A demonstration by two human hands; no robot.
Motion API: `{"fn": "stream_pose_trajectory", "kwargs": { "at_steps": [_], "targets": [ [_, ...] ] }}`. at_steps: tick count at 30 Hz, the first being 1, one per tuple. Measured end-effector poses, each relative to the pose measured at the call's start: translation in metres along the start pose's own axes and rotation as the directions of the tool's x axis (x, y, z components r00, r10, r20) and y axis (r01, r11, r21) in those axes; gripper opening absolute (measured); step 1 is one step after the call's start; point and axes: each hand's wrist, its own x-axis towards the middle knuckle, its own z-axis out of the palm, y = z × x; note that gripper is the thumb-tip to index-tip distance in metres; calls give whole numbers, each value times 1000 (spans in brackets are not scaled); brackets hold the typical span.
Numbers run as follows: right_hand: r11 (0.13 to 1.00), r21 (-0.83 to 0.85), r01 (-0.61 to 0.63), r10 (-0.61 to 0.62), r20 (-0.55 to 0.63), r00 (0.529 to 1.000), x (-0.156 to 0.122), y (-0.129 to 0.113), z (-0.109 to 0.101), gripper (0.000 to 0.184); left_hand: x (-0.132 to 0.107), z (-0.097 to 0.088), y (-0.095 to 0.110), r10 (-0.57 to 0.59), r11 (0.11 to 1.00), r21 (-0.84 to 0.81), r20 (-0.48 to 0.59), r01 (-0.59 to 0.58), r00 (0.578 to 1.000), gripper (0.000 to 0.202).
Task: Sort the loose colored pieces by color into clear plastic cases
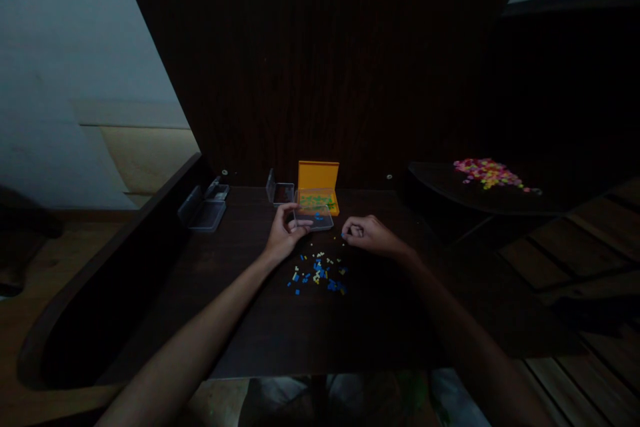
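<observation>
Dim room, dark wooden table [240, 340]. The clear box [327, 225] sat in the left hand [284, 235], thumb and fingers gripping its near-left side, a few blue bits [319, 216] inside just beyond the fingertips. Right hand [369, 235] was just beside it, fingers closed together; bluish speck at the tips, too small to tell if pinched. Best guess: a level box and a light fingertip pinch suited such tiny bits. Loose blue, yellow and pale pieces [318, 272] lay nearer the body, below and between both hands. Past the left fingers: yellow box [319, 174], lid up, green pieces [314, 201] inside; small open case [271, 185], contents unclear. Well right of the right fingers: bright pile [485, 172].
</observation>
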Motion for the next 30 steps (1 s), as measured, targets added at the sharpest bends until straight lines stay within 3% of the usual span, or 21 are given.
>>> {"fn": "stream_pose_trajectory", "kwargs": {
  "at_steps": [5, 12, 19, 30],
  "targets": [
    [998, -59, -27, 24, -52, 998, 9, -1, 7, 17, 4, -1, 5, 109, 994, 18, -139, -108, 984, 53],
    [968, -238, -85, 62, -102, 993, 44, -15, 26, 16, 5, 0, 14, 216, 976, 94, -272, -198, 938, 54],
    [883, -432, -185, 161, -90, 983, 65, -25, 41, 21, 6, -3, 18, 230, 972, 109, -296, -207, 927, 53],
    [862, -458, -216, 197, -88, 976, 62, -21, 41, 32, 6, -2, 20, 202, 979, 87, -308, -183, 930, 54]
  ]
}}
